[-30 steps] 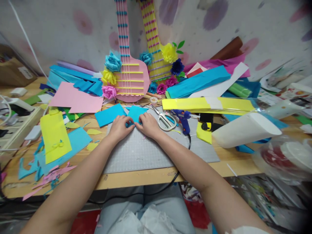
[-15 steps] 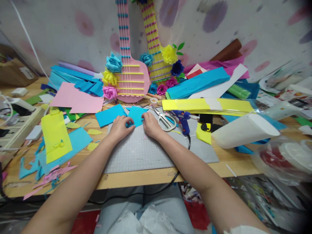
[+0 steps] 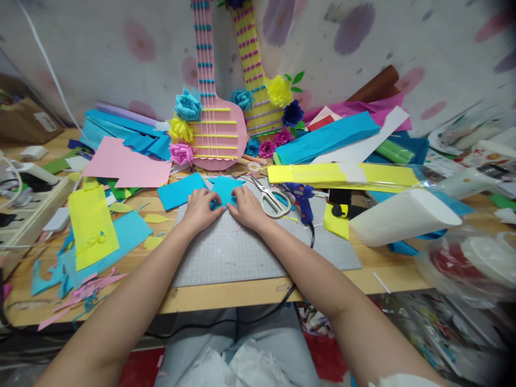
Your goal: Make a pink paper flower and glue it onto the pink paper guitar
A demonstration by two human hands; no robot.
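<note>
Both hands meet at a small sheet of blue paper (image 3: 226, 189) at the back of the grey cutting mat (image 3: 234, 252). My left hand (image 3: 200, 209) is closed on the paper's near left edge, thumb and fingers pinching it. Opposite, my right hand (image 3: 246, 207) grips the near right edge, its thumb close to the left one. Another blue paper piece (image 3: 179, 192) lies flat beyond my left hand. Scissors (image 3: 274, 201) with pale handles rest just right of my right hand, and a blue glue gun (image 3: 303, 201) lies past them.
Behind the mat stand a pink paper guitar (image 3: 221, 123) and a yellow one (image 3: 262, 110) with paper flowers. Yellow sheets (image 3: 91, 223) and scraps lie at left. A white paper roll (image 3: 407, 217) and a yellow wrapped strip (image 3: 306, 174) lie at right. The glue gun's cord crosses the mat.
My right hand has moved slightly left and nearer, bringing its thumb close to my left thumb at the blue paper's near edge. My left hand has shifted only a little.
</note>
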